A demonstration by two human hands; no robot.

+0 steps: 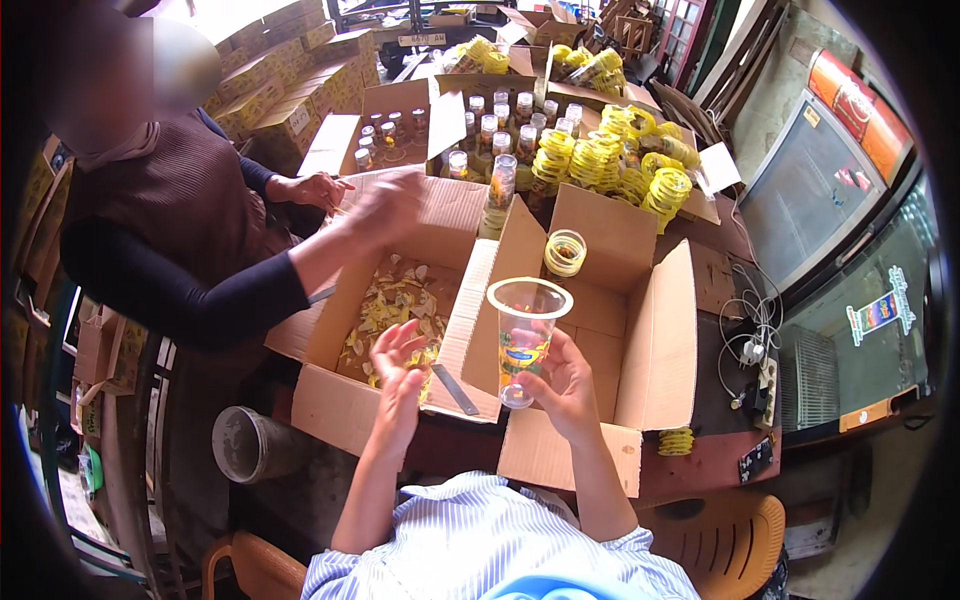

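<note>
My right hand (562, 390) is closed round a clear plastic cup (526, 345) with a colourful print and a pale rim, held upright over the near flaps of two open cartons. To its left, my left hand (398, 385) is raised with its fingers apart and seems to hold nothing. Just behind that hand is the left carton (345, 408), with yellow and white scraps (392, 310) in it. A flat metal strip (456, 390) lies on the carton's near right edge. Inside the right carton (660, 350), a short stack of clear cups (565, 254) stands near the far left corner.
A co-worker (190, 200) stands at the left, one blurred hand (385, 212) above the left carton. Farther back are stacked clear cups (500, 180) and coiled yellow strips (600, 160). A grey bucket (255, 445), tangled white cables (750, 330) and an orange chair (720, 540) surround the table.
</note>
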